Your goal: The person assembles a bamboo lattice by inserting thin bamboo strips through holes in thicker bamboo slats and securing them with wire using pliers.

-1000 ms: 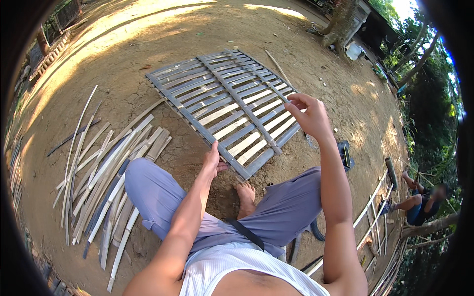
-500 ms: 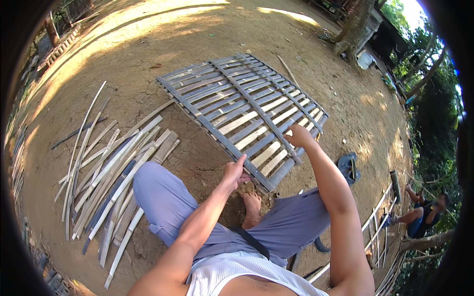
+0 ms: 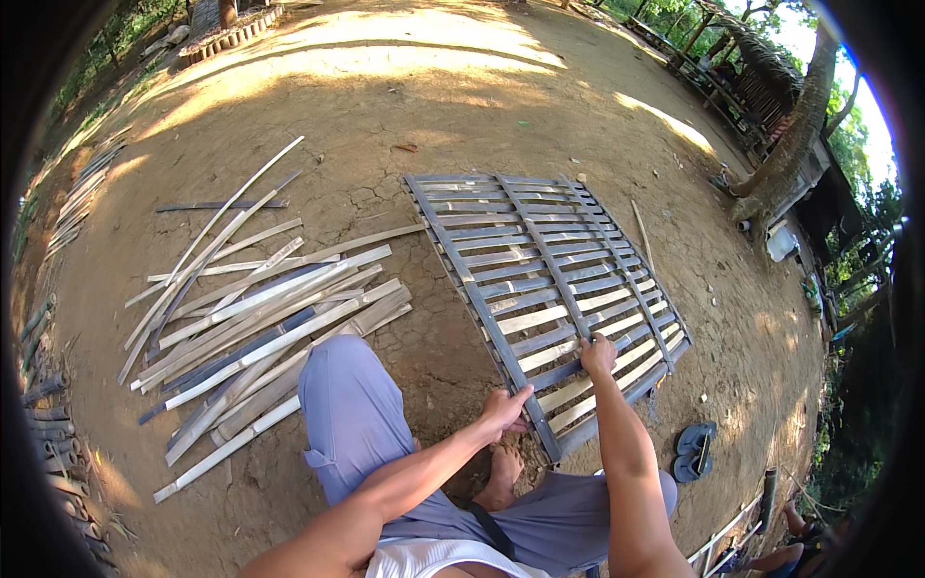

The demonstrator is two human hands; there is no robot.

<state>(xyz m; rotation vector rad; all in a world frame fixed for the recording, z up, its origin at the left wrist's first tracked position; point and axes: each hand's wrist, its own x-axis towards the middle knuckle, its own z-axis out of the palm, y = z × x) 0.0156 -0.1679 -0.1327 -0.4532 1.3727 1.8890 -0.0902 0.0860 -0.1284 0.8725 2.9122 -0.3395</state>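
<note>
Head view: person seated on bare dirt ground (image 3: 405, 87), looking down over own knees and forearms.
Trousers: grey-blue, loose; left knee (image 3: 352, 405) raised near centre, the other leg folded to the right.
Foot: bare foot (image 3: 501, 474) on the ground between the legs, just near of the panel's near corner.
Left hand: left hand (image 3: 505, 411) curled over the near left edge of the panel, fingers wrapped on the outer rail, thumb on top; touching, closed in a grip.
Right hand: right hand (image 3: 597, 354) laid on the slats a little farther and to the right, fingers bent down onto a slat; whether it pinches the slat or only presses it, cannot tell.
Panel: bamboo panel (image 3: 540, 279), flat on the ground, right of centre, running from the hands away to the far left; pale crosswise slats woven through darker long rails, near end at the hands.
Sandals: dark pair of sandals (image 3: 694, 451) on the ground, right of the panel's near end, apart from it.
Strips: loose heap of split bamboo strips (image 3: 260, 308), left of the knee and panel, lying roughly parallel, fanned toward the far left; near ends just beside the left knee.
Poles: round bamboo poles (image 3: 43, 385) stacked along the left rim.
Stick: single thin stick (image 3: 642, 234) just beyond the panel's right edge.
Tree: trunk (image 3: 790, 144) at far right, with a roofed shelter (image 3: 742, 67) behind it.
Other person: part of a leg at the near right rim, too small to detail.
</note>
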